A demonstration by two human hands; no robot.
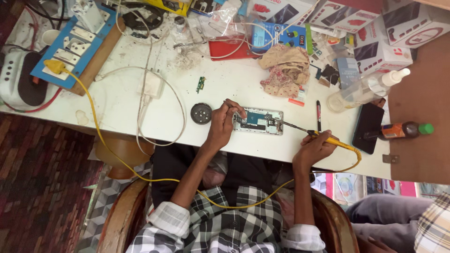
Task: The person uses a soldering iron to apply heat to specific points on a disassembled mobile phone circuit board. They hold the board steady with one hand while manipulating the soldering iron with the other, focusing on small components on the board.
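Your left hand [220, 125] grips tweezers [230, 105] over the opened phone [258, 121], steadying it; your right hand [315, 147] clenches the soldering iron [328, 139], tip reaching the phone's edge.

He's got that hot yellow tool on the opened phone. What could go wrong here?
Possibly these:
1. The soldering iron in the right hand could slip and scorch the opened phone, which the left hand steadies.
2. Its yellow cord trails across the lap; a snag might jerk the tip.
3. The spray bottle lies close to the hot tip.
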